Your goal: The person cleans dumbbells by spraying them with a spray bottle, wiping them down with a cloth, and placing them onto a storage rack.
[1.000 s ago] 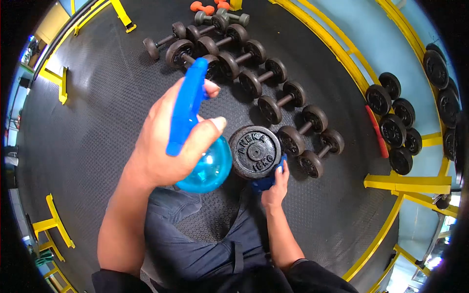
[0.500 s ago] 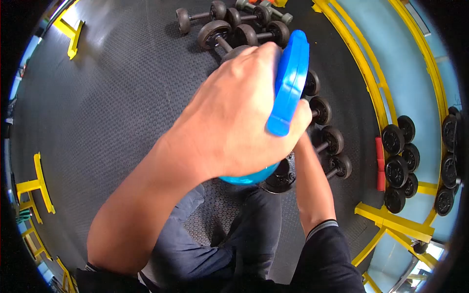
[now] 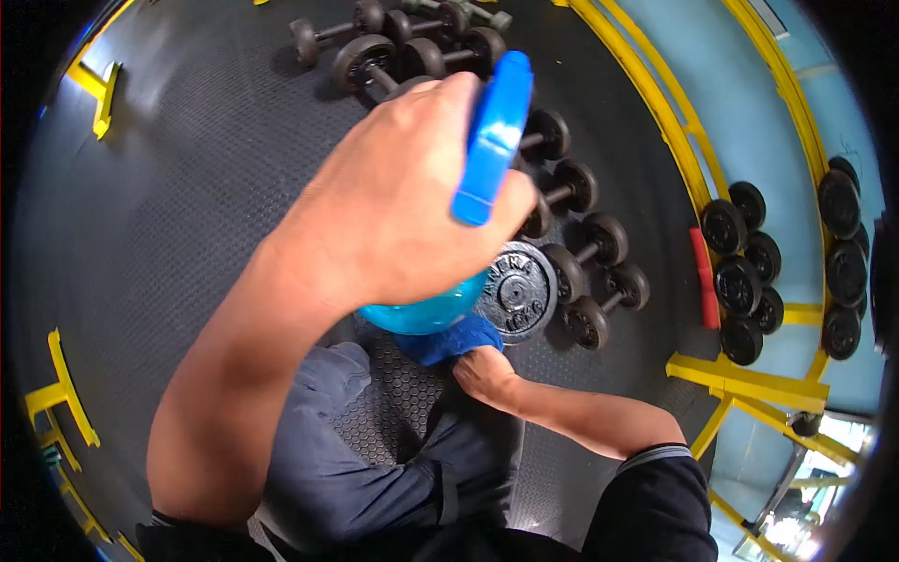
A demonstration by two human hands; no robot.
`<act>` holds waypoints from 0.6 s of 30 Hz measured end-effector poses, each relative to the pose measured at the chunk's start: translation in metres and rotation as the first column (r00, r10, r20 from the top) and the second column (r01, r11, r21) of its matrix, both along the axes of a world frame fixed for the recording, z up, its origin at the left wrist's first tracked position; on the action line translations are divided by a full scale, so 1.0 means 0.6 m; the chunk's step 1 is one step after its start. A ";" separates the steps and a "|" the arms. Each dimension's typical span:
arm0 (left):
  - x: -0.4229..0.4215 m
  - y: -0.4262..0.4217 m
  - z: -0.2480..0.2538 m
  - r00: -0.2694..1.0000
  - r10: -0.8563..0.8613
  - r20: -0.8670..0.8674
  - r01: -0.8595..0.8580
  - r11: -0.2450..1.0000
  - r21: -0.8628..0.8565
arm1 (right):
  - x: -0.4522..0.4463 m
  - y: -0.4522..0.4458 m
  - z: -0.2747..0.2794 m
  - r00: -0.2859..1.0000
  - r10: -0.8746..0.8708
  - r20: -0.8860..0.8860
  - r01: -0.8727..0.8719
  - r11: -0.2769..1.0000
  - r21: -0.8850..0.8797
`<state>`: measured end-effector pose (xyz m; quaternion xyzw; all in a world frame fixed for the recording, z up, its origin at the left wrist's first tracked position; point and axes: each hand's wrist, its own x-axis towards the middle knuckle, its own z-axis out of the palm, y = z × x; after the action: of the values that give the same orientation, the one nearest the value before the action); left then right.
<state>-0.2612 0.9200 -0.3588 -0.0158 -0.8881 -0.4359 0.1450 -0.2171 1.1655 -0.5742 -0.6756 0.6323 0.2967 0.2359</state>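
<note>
My left hand [image 3: 403, 187] is wrapped round the neck of a spray bottle with a blue head [image 3: 496, 136] and a translucent turquoise body [image 3: 426, 307]. Below and to the right of it, my right hand [image 3: 485, 373] holds a blue cloth [image 3: 451, 341], its fingers mostly hidden. The cloth lies beside the lower left edge of a black dumbbell [image 3: 517, 292], whose round end face with raised lettering is turned up. The bottle and my left hand hide part of that dumbbell.
Several dumbbells [image 3: 586, 323] lie in a slanting row on the black rubber floor [image 3: 206, 187]. Weight plates [image 3: 737, 286] hang on a yellow frame [image 3: 749, 379] at the right, near a red bar [image 3: 704, 278]. Yellow rack feet [image 3: 66, 386] stand at the left.
The spray bottle in my left hand has moved right and up since the oldest frame. My right hand has gone from the dumbbell's right side to its lower left with the cloth. The view has shifted.
</note>
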 end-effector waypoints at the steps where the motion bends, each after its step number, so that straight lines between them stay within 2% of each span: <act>1: 0.001 -0.001 -0.004 1.000 0.001 0.009 -0.001 1.000 -0.022 | -0.002 0.036 -0.017 0.998 -0.004 0.070 0.014 0.990 -0.141; 2: 0.001 -0.002 -0.006 1.000 0.006 0.018 -0.005 0.999 -0.046 | -0.004 0.076 -0.032 0.998 -0.019 0.064 0.027 0.990 -0.137; 4: 0.003 -0.002 -0.002 0.999 -0.015 0.032 0.016 0.999 -0.050 | -0.012 0.104 -0.016 0.935 -0.245 0.255 0.323 0.886 -0.334; 5: 0.004 -0.005 0.001 0.998 -0.015 0.054 0.018 0.998 -0.058 | -0.018 0.113 -0.009 0.915 -0.212 0.343 0.403 0.509 -0.761; 6: 0.003 -0.006 0.002 0.999 -0.015 0.051 0.018 0.998 -0.060 | -0.017 0.114 0.012 0.916 -0.212 0.340 0.401 0.507 -0.763; 7: 0.001 -0.007 0.001 0.999 -0.006 0.051 0.009 0.998 -0.067 | -0.012 0.122 0.028 0.785 -0.467 0.407 0.596 0.390 -0.702; 8: -0.001 -0.007 0.000 0.999 0.003 0.049 0.001 0.997 -0.075 | -0.007 0.131 0.035 0.583 -0.676 0.450 0.743 0.220 -0.632; 9: -0.005 -0.006 -0.006 0.999 0.000 0.045 0.004 0.997 -0.078 | -0.004 0.135 0.018 0.541 -0.717 0.440 0.603 -0.034 -0.797; 10: -0.010 -0.004 -0.017 0.998 -0.008 -0.055 0.004 0.998 -0.067 | -0.012 0.139 0.001 0.481 -0.693 0.537 0.549 -0.240 -0.801; 11: -0.014 -0.001 -0.024 0.988 -0.022 -0.152 0.013 0.998 -0.058 | -0.018 0.142 -0.026 0.364 -0.610 0.704 0.552 -0.468 -0.690; 12: -0.017 0.003 -0.024 0.988 -0.041 -0.152 0.031 0.997 -0.068 | -0.023 0.140 -0.046 0.249 -0.478 0.842 0.518 -0.669 -0.533; 13: -0.018 0.007 -0.022 0.992 -0.058 -0.109 0.055 0.998 -0.034 | -0.032 0.122 -0.038 0.201 -0.403 0.893 0.505 -0.738 -0.447; 14: -0.019 0.010 -0.022 0.995 -0.075 -0.064 0.075 0.997 0.000 | -0.045 0.111 -0.065 0.037 -0.097 0.995 0.486 -0.868 -0.102; 16: -0.020 0.013 -0.028 0.996 -0.090 -0.023 0.090 0.996 -0.023 | -0.087 0.078 -0.051 0.044 -0.057 0.997 0.414 -0.908 -0.070; 18: -0.021 0.014 -0.034 0.993 -0.093 0.075 0.096 0.995 -0.039 | -0.141 0.092 -0.064 -0.096 0.053 0.994 0.538 -0.838 0.096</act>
<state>-0.2738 0.9283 -0.3789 -0.0450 -0.9001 -0.4237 0.0912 -0.3018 1.2208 -0.6126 0.1085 0.7241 -0.6796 -0.0459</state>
